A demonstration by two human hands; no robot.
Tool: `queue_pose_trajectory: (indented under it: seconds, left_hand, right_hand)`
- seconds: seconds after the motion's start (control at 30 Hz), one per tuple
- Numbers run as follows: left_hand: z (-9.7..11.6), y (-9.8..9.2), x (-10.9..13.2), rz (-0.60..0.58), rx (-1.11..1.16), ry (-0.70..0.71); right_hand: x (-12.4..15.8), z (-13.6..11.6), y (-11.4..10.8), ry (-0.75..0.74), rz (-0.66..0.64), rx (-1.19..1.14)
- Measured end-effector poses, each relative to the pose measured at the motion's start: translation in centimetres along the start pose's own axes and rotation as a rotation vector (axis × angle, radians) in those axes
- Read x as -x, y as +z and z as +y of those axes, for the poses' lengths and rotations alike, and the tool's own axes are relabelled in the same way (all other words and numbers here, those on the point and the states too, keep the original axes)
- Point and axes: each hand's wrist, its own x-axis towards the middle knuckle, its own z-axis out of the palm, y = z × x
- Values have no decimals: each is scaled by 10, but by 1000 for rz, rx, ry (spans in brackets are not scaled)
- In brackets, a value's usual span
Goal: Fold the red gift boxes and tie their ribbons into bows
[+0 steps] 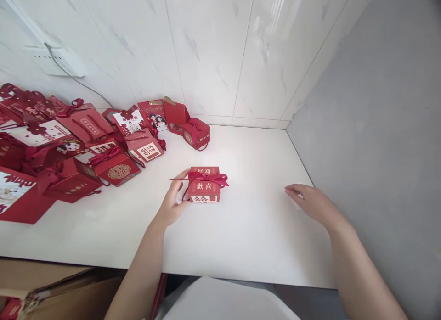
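A small red gift box [204,187] with a red ribbon bow on top stands near the middle of the white table [248,237]. My left hand [172,201] rests against the box's left side, fingers curled round its edge and touching the ribbon. My right hand [306,200] lies flat and open on the table at the right, near the grey wall, over a small white scrap I cannot make out. It is well apart from the box.
A heap of red gift boxes and bags [69,150] fills the table's left side, with one more small ribboned box [196,133] at the back. A wall socket with a cable [65,65] sits on the marble wall. Cardboard boxes [44,288] stand below the front edge.
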Motion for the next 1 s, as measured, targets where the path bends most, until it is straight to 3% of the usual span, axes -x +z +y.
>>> queue_pose_trajectory:
  seconds: [0.17, 0.3, 0.4, 0.5, 0.67, 0.73, 0.9, 1.0]
  left_hand:
    - [19, -1, -3, 225, -22, 65]
    - [36, 5, -1, 418, -168, 66]
    - [48, 9, 4, 465, -198, -38]
    - [56, 13, 10, 437, -246, -149]
    - [52, 18, 16, 470, -550, 17]
    - [50, 18, 18, 489, -557, 53]
    - [56, 16, 25, 260, -271, -150]
    - [59, 14, 27, 184, -145, -258]
  right_hand:
    - [-9, -81, -19, -336, 45, -125]
    - [-19, -141, -15, -628, 78, -226]
    - [-26, -175, -4, -769, 112, -255]
    - [-34, -198, 10, -833, 118, -249]
    - [-43, -216, 29, -811, 91, -199]
    - [-44, -216, 32, -782, 60, -212]
    - [-43, -204, 31, -801, -35, -259]
    - [-43, -198, 33, -833, -156, -243]
